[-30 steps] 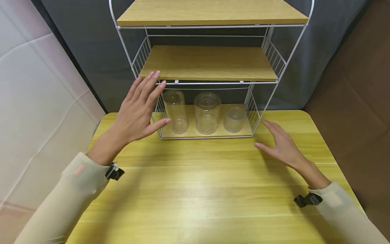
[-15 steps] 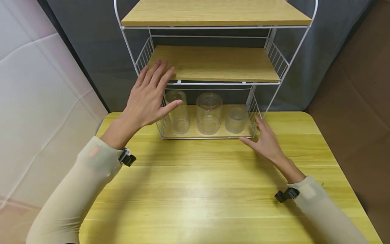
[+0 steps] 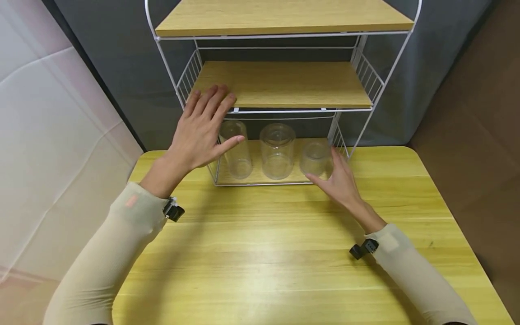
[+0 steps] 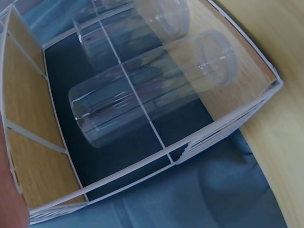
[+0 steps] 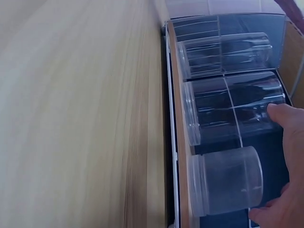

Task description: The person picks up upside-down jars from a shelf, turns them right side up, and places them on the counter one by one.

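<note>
Several fingers of my left hand (image 3: 197, 137) stretch straight and spread before the left front edge of the middle shelf (image 3: 280, 83); contact with it cannot be told. Behind its thumb stands a tall clear jar (image 3: 239, 160), also seen in the left wrist view. My right hand (image 3: 342, 185) reaches to the bottom shelf (image 3: 256, 180), thumb and fingers parted around a short clear jar (image 5: 232, 178). In the right wrist view no firm grip on it shows. Between these two jars stands a wider clear jar (image 3: 277, 155). The jars appear upside down, necks on the shelf.
A white wire rack (image 3: 390, 81) with wooden shelves stands at the table's back, its wire sides flanking the jars. Its top shelf (image 3: 284, 16) overhangs. The wooden table (image 3: 260, 253) spreads in front. Grey cloth (image 3: 118, 81) hangs behind.
My right hand has moved left from beside the rack to the short jar. My left hand has shifted slightly right and up toward the middle shelf. The jars have stayed in place.
</note>
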The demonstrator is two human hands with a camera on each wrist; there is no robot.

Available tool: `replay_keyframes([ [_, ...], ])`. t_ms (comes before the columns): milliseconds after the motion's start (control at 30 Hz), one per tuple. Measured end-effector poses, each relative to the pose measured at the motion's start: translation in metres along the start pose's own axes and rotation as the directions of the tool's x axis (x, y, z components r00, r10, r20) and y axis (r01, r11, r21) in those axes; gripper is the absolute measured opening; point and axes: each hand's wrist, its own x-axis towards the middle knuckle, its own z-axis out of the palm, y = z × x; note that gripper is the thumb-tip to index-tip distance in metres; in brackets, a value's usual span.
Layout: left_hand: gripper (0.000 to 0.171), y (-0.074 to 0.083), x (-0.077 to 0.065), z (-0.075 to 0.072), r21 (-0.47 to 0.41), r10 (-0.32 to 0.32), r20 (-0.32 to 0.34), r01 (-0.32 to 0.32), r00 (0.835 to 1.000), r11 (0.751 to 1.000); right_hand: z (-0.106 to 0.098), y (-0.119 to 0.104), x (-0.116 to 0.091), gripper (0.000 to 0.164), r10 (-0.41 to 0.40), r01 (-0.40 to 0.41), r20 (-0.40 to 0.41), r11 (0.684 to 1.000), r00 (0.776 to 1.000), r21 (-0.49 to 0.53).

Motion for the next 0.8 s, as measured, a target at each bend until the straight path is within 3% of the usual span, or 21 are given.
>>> replay_keyframes([
  [267, 0.099, 0.003, 0.001, 0.004, 0.006, 0.013, -0.045, -0.013, 0.999, 1.0, 0.011, 0.005, 0.013, 0.107, -0.055, 0.057, -0.088, 0.998, 0.995, 0.025],
  [800, 0.1, 0.005, 0.001, 0.012, 0.019, 0.027, -0.085, -0.026, 0.996, 0.999, 0.023, 0.014, 0.025, 0.104, 0.082, -0.08, -0.108, 0.996, 0.991, 0.027],
])
